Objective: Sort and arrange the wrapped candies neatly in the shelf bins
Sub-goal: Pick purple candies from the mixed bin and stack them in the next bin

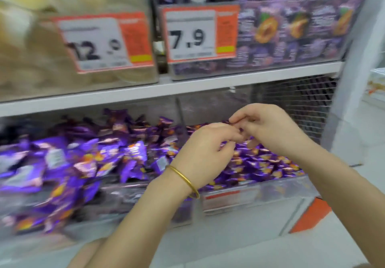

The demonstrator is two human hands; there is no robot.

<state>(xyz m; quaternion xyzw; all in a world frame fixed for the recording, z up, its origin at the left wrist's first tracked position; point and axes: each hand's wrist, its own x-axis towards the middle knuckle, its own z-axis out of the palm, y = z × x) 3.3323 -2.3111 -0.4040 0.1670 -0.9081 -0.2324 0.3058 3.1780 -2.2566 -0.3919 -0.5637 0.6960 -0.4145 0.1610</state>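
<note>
Purple wrapped candy (241, 130) pinched btwn L hand (205, 149) & R hand (268, 126), both curled, over clear bin (270, 186).

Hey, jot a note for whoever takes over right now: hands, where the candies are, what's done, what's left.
Left hand, gold bangle on its wrist, and right hand: fingers curled, meeting above the clear plastic right-hand bin, apparently pinching one small purple wrapped candy; blur hides detail.
Done, it seems: small purple candies fill that bin fairly evenly.
Larger purple foil packets in the left-hand bin lie jumbled.
Left: set down the held candy, tidy the jumbled bin.
</note>
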